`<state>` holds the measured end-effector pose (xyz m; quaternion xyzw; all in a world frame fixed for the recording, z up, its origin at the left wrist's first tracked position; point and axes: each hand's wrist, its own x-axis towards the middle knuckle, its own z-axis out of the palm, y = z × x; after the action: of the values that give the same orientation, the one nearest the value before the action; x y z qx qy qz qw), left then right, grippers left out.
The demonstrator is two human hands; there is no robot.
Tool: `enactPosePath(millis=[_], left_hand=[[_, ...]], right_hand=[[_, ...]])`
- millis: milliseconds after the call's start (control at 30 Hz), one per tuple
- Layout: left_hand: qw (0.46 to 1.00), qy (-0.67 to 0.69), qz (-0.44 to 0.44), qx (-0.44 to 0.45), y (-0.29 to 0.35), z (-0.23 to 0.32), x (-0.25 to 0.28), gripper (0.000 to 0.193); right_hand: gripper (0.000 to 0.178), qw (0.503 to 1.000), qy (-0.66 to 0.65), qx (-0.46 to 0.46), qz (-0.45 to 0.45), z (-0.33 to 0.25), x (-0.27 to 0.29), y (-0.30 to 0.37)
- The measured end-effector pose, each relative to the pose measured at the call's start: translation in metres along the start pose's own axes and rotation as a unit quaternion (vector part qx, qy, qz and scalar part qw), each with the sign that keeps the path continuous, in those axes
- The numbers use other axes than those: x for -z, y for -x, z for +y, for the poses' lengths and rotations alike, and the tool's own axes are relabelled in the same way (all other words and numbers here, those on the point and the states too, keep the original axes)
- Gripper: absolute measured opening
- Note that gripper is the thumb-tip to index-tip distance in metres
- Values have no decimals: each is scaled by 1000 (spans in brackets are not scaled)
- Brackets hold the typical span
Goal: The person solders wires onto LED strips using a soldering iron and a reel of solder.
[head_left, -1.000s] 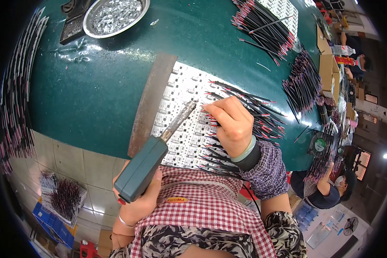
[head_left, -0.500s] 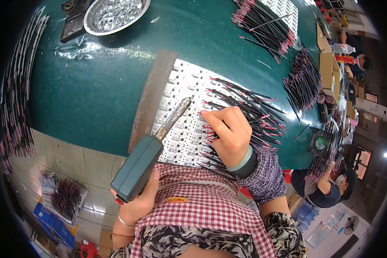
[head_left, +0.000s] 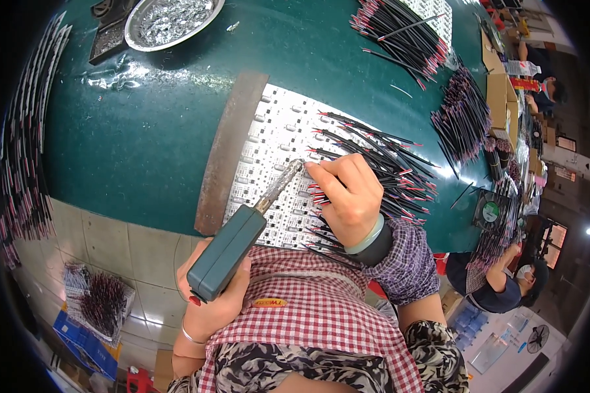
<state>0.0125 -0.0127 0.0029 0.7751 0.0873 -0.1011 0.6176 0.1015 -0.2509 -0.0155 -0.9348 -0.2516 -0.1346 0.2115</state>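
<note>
My left hand (head_left: pixel 224 298) grips a dark green soldering gun (head_left: pixel 228 251). Its solder-crusted tip meets the white circuit board panel (head_left: pixel 278 131) just beside my right fingertips. With thumb and forefinger pinched, my right hand (head_left: pixel 352 196) holds a thin wire down at the board; the hand hides most of that wire. Rows of small components cover the panel. Black wires with red and white ends (head_left: pixel 380 160) fan out to the right from the panel, some passing under my right hand. A rusty flat metal bar (head_left: pixel 231 154) lies along the panel's left edge.
A metal bowl of solder scraps (head_left: pixel 170 25) stands at the far left beside a dark tray (head_left: pixel 108 42). Wire bundles (head_left: pixel 462 118) and another board panel (head_left: pixel 436 16) lie to the right. Beyond the green table's (head_left: pixel 124 164) right end, a co-worker (head_left: pixel 498 281) handles wires.
The soldering gun has moved right and slightly up with my left hand, bringing its tip to my right fingertips. My right hand has barely moved.
</note>
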Motion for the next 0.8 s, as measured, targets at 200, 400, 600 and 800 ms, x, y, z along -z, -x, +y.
enactPosePath(millis=[200,400,600,800], left_hand=[[1000,0,8,2,3,-3,0,17],[1000,-4,23,-6,11,-10,2,17],[1000,-13,11,-16,6,-4,2,17],[999,-44,-4,-30,6,-4,2,18]], right_hand=[[36,1000,3,3,0,1,-1,1],[38,1000,1,5,-1,1,0,1],[41,1000,-24,-4,-3,-1,1,2],[43,1000,-27,-6,-5,-2,1,2]])
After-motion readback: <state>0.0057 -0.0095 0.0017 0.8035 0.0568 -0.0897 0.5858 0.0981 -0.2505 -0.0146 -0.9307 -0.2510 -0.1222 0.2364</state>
